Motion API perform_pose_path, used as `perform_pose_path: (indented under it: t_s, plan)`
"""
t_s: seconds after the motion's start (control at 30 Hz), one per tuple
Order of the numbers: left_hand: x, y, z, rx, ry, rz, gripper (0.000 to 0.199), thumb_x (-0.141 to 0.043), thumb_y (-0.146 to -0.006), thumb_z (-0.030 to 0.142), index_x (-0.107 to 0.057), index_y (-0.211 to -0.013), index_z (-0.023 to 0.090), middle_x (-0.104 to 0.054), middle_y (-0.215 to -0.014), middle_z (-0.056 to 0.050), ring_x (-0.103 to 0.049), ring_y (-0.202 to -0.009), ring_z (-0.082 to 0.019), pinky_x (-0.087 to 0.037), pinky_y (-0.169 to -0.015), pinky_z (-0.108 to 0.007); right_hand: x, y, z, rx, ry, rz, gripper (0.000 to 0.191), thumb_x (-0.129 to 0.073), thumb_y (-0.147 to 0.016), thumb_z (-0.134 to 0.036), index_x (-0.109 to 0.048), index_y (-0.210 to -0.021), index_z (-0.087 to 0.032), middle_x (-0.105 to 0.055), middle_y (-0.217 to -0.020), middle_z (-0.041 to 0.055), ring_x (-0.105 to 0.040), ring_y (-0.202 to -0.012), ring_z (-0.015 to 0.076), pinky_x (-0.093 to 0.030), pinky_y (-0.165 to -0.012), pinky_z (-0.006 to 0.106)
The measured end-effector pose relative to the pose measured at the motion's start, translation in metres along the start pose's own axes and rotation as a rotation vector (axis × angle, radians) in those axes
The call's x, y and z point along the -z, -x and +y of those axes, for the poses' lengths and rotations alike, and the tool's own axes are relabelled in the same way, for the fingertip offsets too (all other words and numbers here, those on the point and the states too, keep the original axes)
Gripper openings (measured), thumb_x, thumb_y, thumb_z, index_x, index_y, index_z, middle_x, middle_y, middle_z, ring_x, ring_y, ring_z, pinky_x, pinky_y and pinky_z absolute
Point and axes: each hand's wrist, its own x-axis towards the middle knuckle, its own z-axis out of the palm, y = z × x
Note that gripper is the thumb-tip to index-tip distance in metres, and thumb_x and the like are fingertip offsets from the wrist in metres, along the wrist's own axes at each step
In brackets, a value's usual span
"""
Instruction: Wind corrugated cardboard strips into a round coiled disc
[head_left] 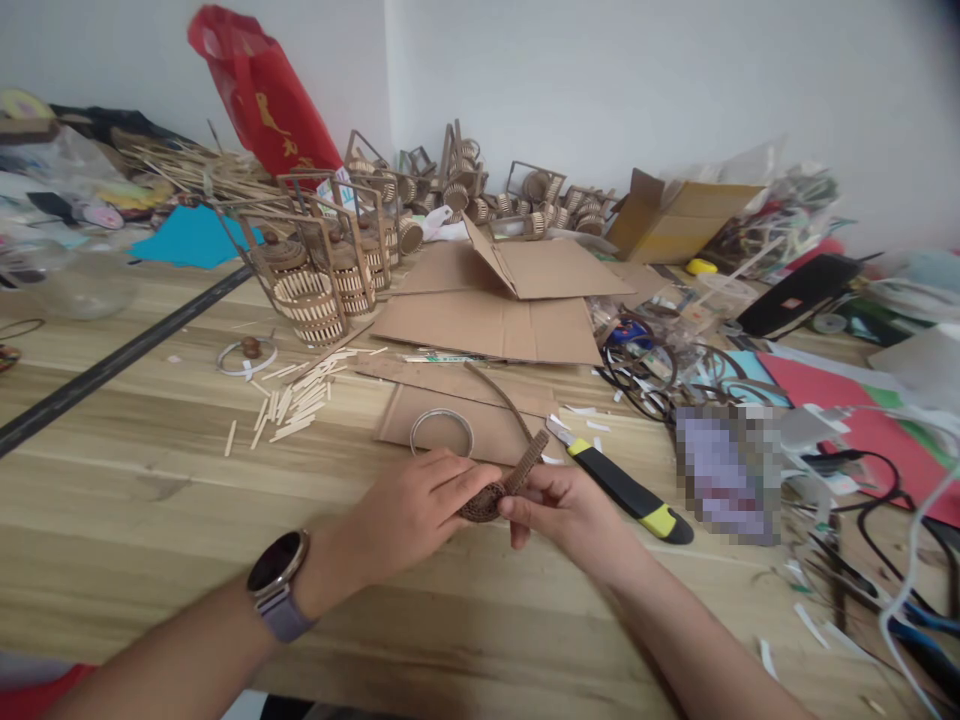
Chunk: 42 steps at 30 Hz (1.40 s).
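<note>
Between both hands is a small coil of brown corrugated cardboard strip (481, 506), its loose end sticking up to the right. My left hand (420, 500), with a watch on the wrist, has its fingers closed over the coil's left side. The thumb and fingers of my right hand (574, 510) pinch the coil where the loose end leaves it. Just beyond my left hand lies a pale ring (442, 412) on flat cardboard (397, 410). A black and yellow utility knife (622, 485) with its blade out rests right of my right hand.
Short pale sticks (300, 400) are scattered at left. Behind them stand several small slatted baskets (307, 300) with tall handles. Cardboard sheets (487, 315) lie mid-table. A black metal bar (127, 355) crosses the left side. Cables, paper scraps and pliers (847, 575) clutter the right.
</note>
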Motion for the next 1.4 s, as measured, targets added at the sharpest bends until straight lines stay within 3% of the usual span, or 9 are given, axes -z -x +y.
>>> perform_pose_path:
  t_s: [0.1,0.3,0.43,0.53,0.7,0.93,1.17,1.4]
  plan:
    - [0.0,0.0,-0.002,-0.012,0.005,-0.017,0.026,-0.051,-0.096,0.016,-0.048,-0.121,0.019,-0.069,-0.101,-0.006,-0.066,-0.095,-0.021,-0.054,-0.084,-0.033,-0.003,0.0,0.001,0.008,0.012,0.011,0.046,-0.075,-0.067,-0.062,-0.063,-0.068,-0.017,-0.064,-0.051,-0.0017,-0.058,-0.046,0.0119,-0.044,-0.05,0.024]
    - [-0.004,0.003,0.005,0.086,-0.219,0.049,0.045,-0.058,-0.093,0.024,-0.04,-0.133,0.015,-0.065,-0.12,-0.013,-0.064,-0.104,-0.027,-0.054,-0.086,-0.039,-0.011,-0.002,0.006,0.036,0.0,0.138,0.047,-0.071,-0.071,-0.063,-0.057,-0.062,-0.019,-0.067,-0.053,0.0011,-0.059,-0.05,0.0131,-0.044,-0.053,0.025]
    - [-0.007,0.003,0.009,0.114,-0.341,0.052,0.046,-0.06,-0.092,0.032,-0.044,-0.131,0.014,-0.068,-0.103,-0.011,-0.067,-0.087,-0.025,-0.056,-0.069,-0.035,-0.016,-0.004,0.012,0.022,-0.028,0.167,0.045,-0.072,-0.07,-0.061,-0.057,-0.061,-0.02,-0.067,-0.052,0.001,-0.059,-0.051,0.0136,-0.043,-0.053,0.025]
    - [-0.01,0.004,0.008,0.119,-0.386,0.012,0.037,-0.057,-0.094,0.028,-0.048,-0.127,0.015,-0.067,-0.092,-0.007,-0.066,-0.074,-0.022,-0.054,-0.058,-0.032,-0.017,-0.007,0.015,0.009,-0.013,0.189,0.04,-0.074,-0.068,-0.057,-0.06,-0.062,-0.019,-0.064,-0.05,-0.0003,-0.054,-0.047,0.012,-0.038,-0.049,0.024]
    - [-0.014,0.005,0.008,0.061,-0.46,-0.047,0.037,-0.043,-0.095,0.009,-0.045,-0.132,0.013,-0.065,-0.11,-0.013,-0.065,-0.086,-0.022,-0.056,-0.07,-0.033,-0.017,-0.01,0.017,0.005,0.057,0.179,0.034,-0.07,-0.071,-0.051,-0.066,-0.068,-0.018,-0.062,-0.051,-0.0009,-0.045,-0.044,0.0099,-0.031,-0.045,0.023]
    - [-0.006,-0.002,0.011,-0.043,-0.459,-0.178,0.037,-0.037,-0.099,0.011,-0.044,-0.135,0.005,-0.06,-0.128,-0.019,-0.063,-0.097,-0.025,-0.055,-0.083,-0.039,-0.019,-0.007,0.022,0.05,0.276,0.258,0.036,-0.063,-0.076,-0.046,-0.061,-0.052,-0.019,-0.06,-0.048,0.0007,-0.042,-0.042,0.01,-0.028,-0.043,0.024]
    - [-0.019,0.002,0.008,0.002,-0.439,0.05,0.038,-0.04,-0.098,0.009,-0.041,-0.135,-0.001,-0.058,-0.133,-0.022,-0.057,-0.118,-0.029,-0.052,-0.093,-0.042,-0.021,-0.006,0.015,0.094,0.121,0.263,0.035,-0.067,-0.075,-0.051,-0.067,-0.065,-0.017,-0.065,-0.053,0.003,-0.056,-0.05,0.0145,-0.041,-0.049,0.025]
    - [-0.017,-0.001,0.004,0.023,-0.292,0.123,0.029,-0.047,-0.097,0.017,-0.049,-0.124,0.007,-0.066,-0.118,-0.017,-0.064,-0.105,-0.029,-0.056,-0.086,-0.043,-0.019,-0.005,0.011,0.072,0.094,0.209,0.043,-0.069,-0.071,-0.06,-0.069,-0.065,-0.017,-0.063,-0.051,0.002,-0.055,-0.05,0.0144,-0.042,-0.051,0.026]
